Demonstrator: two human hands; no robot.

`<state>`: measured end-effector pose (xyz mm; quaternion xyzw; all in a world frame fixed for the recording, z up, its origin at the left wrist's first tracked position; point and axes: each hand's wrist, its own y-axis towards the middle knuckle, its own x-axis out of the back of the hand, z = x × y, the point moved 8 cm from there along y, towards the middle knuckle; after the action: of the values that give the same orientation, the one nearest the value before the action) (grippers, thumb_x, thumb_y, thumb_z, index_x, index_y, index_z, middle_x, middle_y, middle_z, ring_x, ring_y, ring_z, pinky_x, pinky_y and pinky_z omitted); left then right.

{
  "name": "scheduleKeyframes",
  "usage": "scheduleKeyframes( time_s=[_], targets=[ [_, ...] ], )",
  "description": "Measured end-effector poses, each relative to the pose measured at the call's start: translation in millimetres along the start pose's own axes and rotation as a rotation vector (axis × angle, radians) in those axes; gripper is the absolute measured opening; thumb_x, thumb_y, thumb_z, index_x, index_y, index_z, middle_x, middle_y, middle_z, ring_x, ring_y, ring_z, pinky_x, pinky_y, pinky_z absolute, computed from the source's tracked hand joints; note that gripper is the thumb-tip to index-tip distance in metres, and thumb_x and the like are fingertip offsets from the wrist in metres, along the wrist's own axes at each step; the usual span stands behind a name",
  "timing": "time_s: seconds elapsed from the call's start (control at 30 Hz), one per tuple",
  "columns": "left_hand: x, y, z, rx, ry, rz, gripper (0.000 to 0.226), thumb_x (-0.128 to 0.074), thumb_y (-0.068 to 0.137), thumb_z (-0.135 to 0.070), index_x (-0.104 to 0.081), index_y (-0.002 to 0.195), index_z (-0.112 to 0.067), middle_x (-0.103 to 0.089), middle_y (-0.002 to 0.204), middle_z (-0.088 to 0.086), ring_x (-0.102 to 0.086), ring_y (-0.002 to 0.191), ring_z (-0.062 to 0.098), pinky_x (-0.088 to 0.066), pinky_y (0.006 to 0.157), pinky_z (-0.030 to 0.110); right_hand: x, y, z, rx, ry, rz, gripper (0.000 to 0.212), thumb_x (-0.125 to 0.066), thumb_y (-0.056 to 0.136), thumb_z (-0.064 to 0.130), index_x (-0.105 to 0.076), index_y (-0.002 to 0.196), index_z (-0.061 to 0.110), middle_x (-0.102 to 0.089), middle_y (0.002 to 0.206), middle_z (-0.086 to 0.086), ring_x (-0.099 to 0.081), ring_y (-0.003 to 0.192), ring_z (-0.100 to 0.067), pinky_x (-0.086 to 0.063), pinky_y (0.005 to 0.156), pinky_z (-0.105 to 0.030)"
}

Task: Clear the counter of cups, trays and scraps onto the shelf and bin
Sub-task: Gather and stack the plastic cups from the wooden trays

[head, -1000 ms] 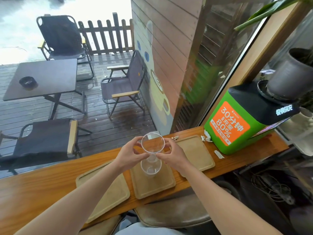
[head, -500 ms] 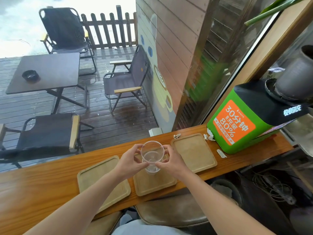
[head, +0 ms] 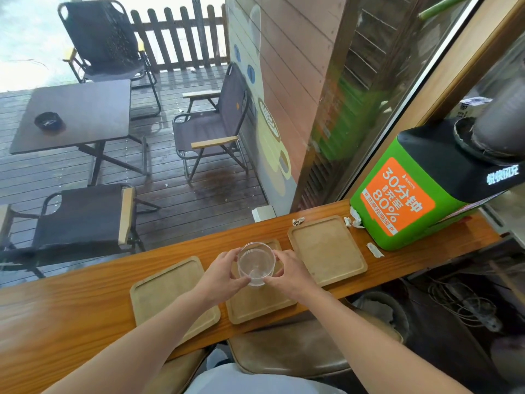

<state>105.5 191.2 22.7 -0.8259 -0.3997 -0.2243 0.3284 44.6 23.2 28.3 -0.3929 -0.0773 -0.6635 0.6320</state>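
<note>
Wooden counter [head: 71,317] runs along window, wet deck with chairs beyond. Clear plastic cup [head: 256,263] upright over middle tray [head: 255,308], clasped between left hand [head: 224,275] and right hand [head: 289,275], fingers wrapped around its sides. Left tray [head: 159,297] and right tray [head: 326,248] flank it, both bare. Paper scraps [head: 375,249] lie far right, near green charging box [head: 409,194]; another scrap [head: 298,221] at far edge.

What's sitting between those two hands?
A clear plastic cup, gripped by the left hand and right hand over the middle wooden tray, in the head view.
</note>
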Motion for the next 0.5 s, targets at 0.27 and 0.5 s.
scheduleKeyframes(
  time_s=[0.27, 0.5],
  targets=[
    [-16, 4, 11, 0.031, 0.058, 0.042, 0.085, -0.075, 0.081, -0.044, -0.029, 0.151, -0.029, -0.044, 0.143, -0.004, -0.063, 0.085, 0.012, -0.054, 0.067, 0.019, -11, 1, -7, -0.001, -0.028, 0.034, 0.062, -0.077, 0.081, 0.038, -0.049, 0.134, 0.025, -0.047, 0.129, 0.004, -0.059, 0.101, -0.013, -0.055, 0.09, -0.031],
    [-25, 3, 20, 0.07, 0.05, 0.076, 0.086, -0.074, 0.079, -0.044, -0.03, 0.151, -0.028, -0.046, 0.142, -0.001, -0.06, 0.112, 0.023, -0.054, 0.095, 0.041, -18, 2, -12, -0.019, -0.027, 0.074, 0.06, -0.075, 0.084, 0.032, -0.048, 0.137, 0.02, -0.045, 0.134, -0.001, -0.055, 0.101, -0.011, -0.049, 0.084, -0.024]
  ],
)
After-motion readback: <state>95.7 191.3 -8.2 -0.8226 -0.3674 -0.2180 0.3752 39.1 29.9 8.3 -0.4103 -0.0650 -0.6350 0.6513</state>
